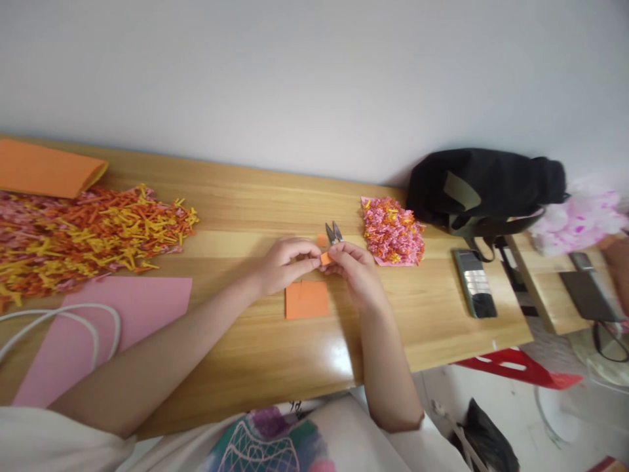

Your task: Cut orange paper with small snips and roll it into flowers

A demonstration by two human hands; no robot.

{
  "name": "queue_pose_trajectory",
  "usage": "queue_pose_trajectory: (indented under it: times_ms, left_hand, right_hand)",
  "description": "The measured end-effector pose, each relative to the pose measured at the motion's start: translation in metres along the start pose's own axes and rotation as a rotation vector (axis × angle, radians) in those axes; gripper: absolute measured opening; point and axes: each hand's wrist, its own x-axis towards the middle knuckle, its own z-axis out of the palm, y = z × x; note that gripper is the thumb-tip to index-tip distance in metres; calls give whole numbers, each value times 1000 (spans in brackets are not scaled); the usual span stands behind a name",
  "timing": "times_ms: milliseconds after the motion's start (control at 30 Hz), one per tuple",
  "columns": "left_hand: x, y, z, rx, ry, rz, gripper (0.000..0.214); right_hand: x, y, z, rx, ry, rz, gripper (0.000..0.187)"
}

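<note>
Over a glossy wood-grain tabletop point(275, 354), with a plain grey wall point(295, 78) behind it and pale floor point(445, 383) below it, left hand point(287, 265) and right hand point(361, 272) pinch one small orange paper-like piece point(326, 258)

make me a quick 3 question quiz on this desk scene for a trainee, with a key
1. Multiple choice: what colour is the sheet that the white cable lies across?
a) yellow
b) pink
c) orange
2. True or false: the blades of the snips are closed together.
3. Short answer: what do the left hand and the right hand hold between them?

Key
1. b
2. False; the blades stand apart, pointing away from the person.
3. A small orange piece.
</note>
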Motion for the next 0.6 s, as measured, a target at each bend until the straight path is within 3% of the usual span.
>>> queue_pose_trajectory:
  times_ms: [600]
  left_hand:
    - [2,0,0,-16,-18,25,31]
  right_hand:
    - [3,2,-2,22,-89,43,19]
